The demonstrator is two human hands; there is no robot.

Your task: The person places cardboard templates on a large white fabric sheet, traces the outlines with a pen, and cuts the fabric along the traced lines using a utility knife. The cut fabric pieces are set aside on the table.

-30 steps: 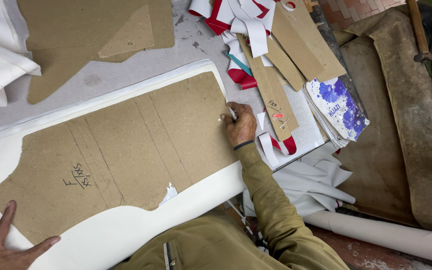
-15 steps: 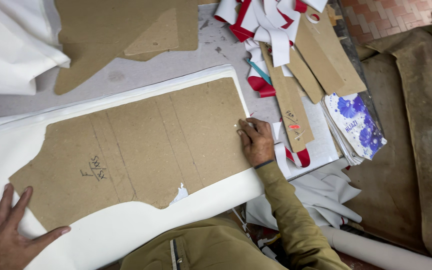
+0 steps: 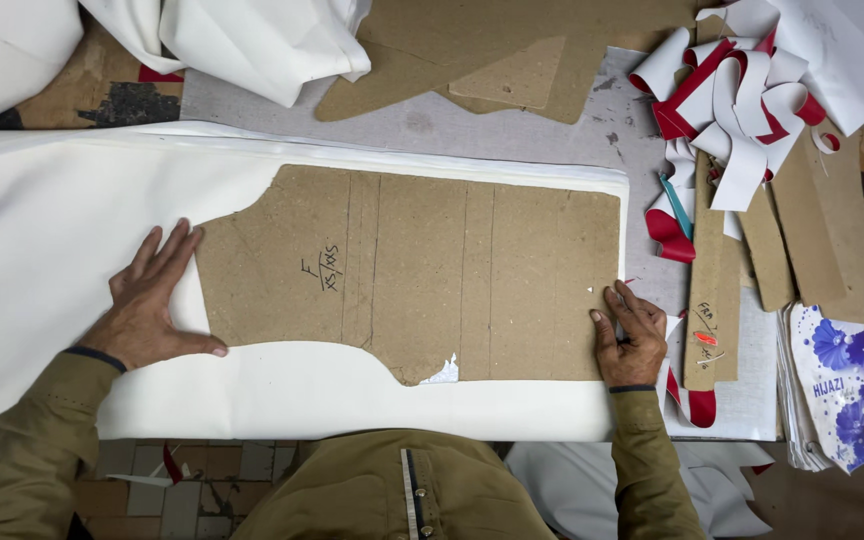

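A brown cardboard pattern piece (image 3: 422,270) with handwritten marks lies flat on a long sheet of white fabric (image 3: 52,220) spread over the table. My left hand (image 3: 147,305) rests flat on the fabric, fingers spread, with the fingertips at the pattern's left edge. At the pattern's lower right edge is my right hand (image 3: 630,335), fingers curled around what looks like a thin dark marking tool, its tip against the cardboard edge.
More cardboard pieces (image 3: 512,60) lie at the back. Curled white and red strips (image 3: 732,110) and narrow cardboard templates (image 3: 717,290) are piled at the right, beside a white and blue floral packet (image 3: 842,385). Bundled white cloth (image 3: 242,40) sits at the back left.
My right hand has slid down the pattern's right edge toward its lower corner. My left hand has come up from the fabric's near edge to the pattern's left edge.
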